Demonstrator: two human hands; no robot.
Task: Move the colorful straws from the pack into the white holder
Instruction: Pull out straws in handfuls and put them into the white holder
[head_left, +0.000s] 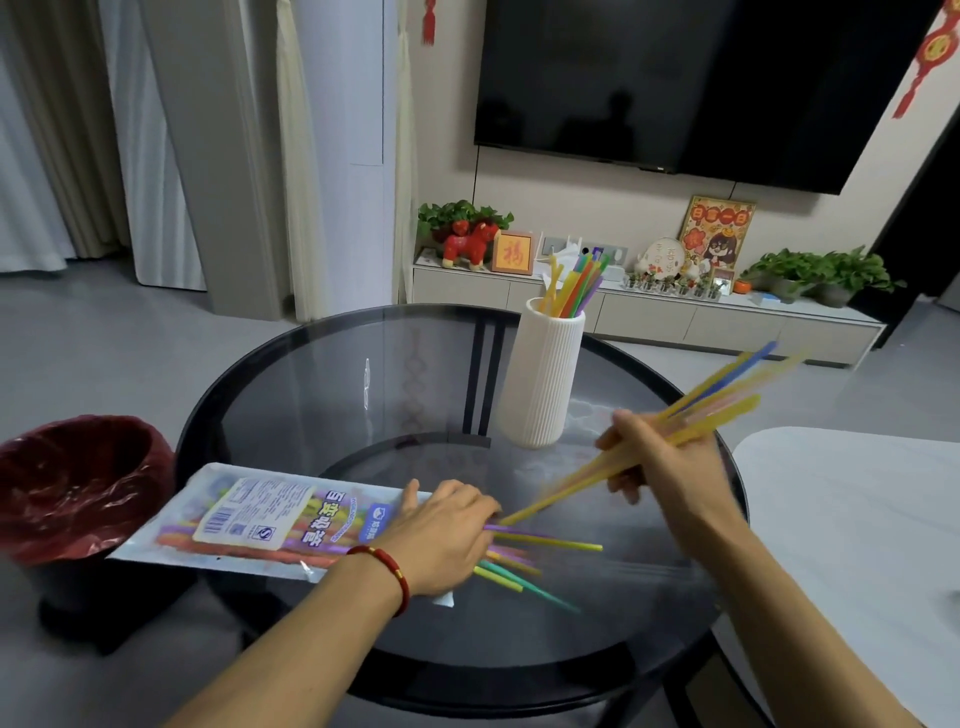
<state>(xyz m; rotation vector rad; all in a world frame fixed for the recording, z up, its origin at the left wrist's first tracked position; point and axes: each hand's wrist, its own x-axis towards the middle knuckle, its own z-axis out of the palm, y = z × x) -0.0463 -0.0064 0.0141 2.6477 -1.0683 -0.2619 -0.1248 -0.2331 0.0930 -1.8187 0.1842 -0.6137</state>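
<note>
The straw pack (249, 519) lies flat on the round glass table (363, 374), its open end to the right. My left hand (441, 535) presses down on that end, where several loose straws (524, 561) stick out. My right hand (660, 462) holds a blurred bunch of straws (727, 400), mostly yellow with one blue, pointing up and to the right, lifted above the table. The white ribbed holder (543, 379) stands upright behind my hands, with several colorful straws (576, 283) standing in it.
A bin with a red liner (78, 483) sits on the floor left of the table. A white surface (857, 519) adjoins the table on the right. Behind are a TV (701, 78) and a low cabinet with ornaments (649, 306).
</note>
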